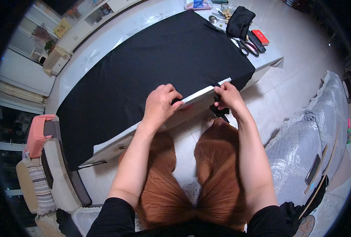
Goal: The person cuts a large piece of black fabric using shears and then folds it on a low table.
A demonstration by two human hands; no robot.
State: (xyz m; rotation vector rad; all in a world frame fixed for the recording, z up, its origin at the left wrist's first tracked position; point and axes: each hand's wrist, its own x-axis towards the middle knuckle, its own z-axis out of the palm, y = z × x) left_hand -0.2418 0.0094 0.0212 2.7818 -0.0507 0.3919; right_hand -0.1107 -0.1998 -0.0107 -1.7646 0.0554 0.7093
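A large black cloth (151, 68) lies spread over a table with a pale cover (197, 94), whose near edge shows in a light strip. My left hand (163, 102) pinches the cloth's near edge between thumb and fingers. To its right, my right hand (227, 96) holds a dark, narrow part of the cloth at the table edge, with black material hanging below it. Between the hands the pale table edge is uncovered.
Black-handled scissors (248, 47), a black pouch (240, 22), a remote control (256, 42), a red box (260, 37) and a spoon (213, 19) lie at the table's far right. A covered sofa (297, 142) with a phone (312, 169) stands right; a cushioned seat (60, 174) stands left.
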